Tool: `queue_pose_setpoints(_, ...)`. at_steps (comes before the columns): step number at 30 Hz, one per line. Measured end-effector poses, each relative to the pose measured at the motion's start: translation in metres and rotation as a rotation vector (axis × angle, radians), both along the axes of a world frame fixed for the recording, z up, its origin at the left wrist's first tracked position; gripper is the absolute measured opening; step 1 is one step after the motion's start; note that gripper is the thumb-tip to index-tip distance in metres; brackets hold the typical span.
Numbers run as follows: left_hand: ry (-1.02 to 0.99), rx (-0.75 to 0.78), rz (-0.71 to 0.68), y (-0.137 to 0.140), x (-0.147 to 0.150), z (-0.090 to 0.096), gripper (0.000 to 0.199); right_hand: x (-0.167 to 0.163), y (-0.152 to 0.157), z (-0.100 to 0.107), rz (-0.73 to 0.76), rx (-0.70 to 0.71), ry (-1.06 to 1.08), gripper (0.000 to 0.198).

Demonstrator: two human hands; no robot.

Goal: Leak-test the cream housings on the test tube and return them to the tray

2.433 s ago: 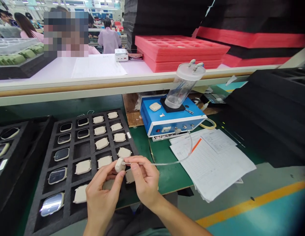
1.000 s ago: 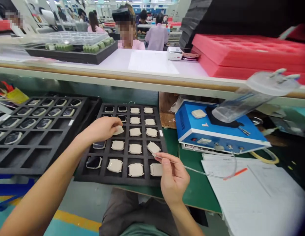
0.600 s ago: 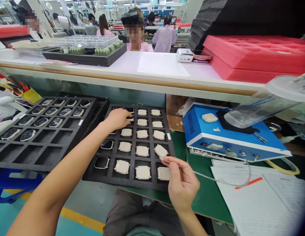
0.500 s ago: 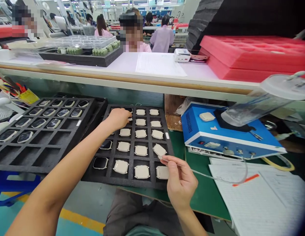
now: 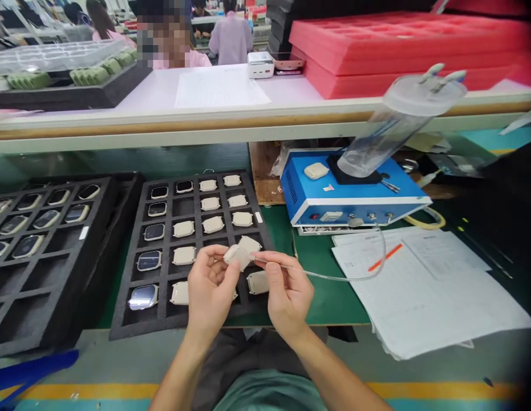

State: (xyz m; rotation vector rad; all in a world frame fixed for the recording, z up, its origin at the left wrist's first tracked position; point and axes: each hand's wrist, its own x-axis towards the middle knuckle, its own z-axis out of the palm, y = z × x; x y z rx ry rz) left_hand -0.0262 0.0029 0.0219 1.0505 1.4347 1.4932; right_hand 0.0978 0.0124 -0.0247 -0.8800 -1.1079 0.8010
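My left hand (image 5: 213, 288) is closed on a cream watch case (image 5: 232, 254), pinched between thumb and fingers above the tray. My right hand (image 5: 291, 294) grips a thin clear tube (image 5: 333, 278), its narrow tip touching or very near the held case. Beneath both hands lies a black foam tray (image 5: 145, 328) with cream watch cases in its slots. Dark-screened watches (image 5: 149, 261) fill its left column. One case (image 5: 250, 244) sits tilted in its slot just behind the held one. A slot in the second column is bare.
Another foam tray (image 5: 32, 311) of watches stands at left. The tube runs to a blue control box (image 5: 363, 205) bearing a clear cylinder (image 5: 372, 140) and a watch case (image 5: 316, 170). Papers (image 5: 432, 297) lie at right. A shelf (image 5: 222, 123) with red foam trays (image 5: 397, 51) crosses behind.
My left hand has come back from the tray's far slots with a watch case, leaving one slot bare. It now meets my right hand and the tube tip. The view has swung right.
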Motion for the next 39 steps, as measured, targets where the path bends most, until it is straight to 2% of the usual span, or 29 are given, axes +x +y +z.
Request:
queue_pose_setpoints(2, -0.013, 0.026, 0.07, 0.0003, 0.0017, -0.0014, 0.033, -0.0003, 0.0001, 0.0006, 0.005, 0.0, 0.018, 0.016)
queue_pose_setpoints(5, 0.049, 0.036, 0.087, 0.0006, 0.0, -0.0014, 0.043, -0.0013, 0.0002, 0.0021, 0.025, 0.007, 0.039, 0.016)
queue_pose_setpoints(13, -0.06, 0.05, 0.112, -0.0024, 0.0036, -0.0046, 0.033, -0.0021, 0.0014, 0.0023, 0.039, 0.033, 0.077, 0.016)
queue_pose_setpoints(22, -0.006, 0.07, 0.159, -0.0025, 0.0059, -0.0029, 0.031, -0.0019, 0.0017, 0.0023, 0.004, 0.005, 0.065, 0.016)
queue_pose_setpoints(39, 0.01, 0.094, 0.15, -0.0043, 0.0057, -0.0042, 0.023, -0.0009, 0.0026, 0.0043, 0.005, 0.007, 0.062, 0.016)
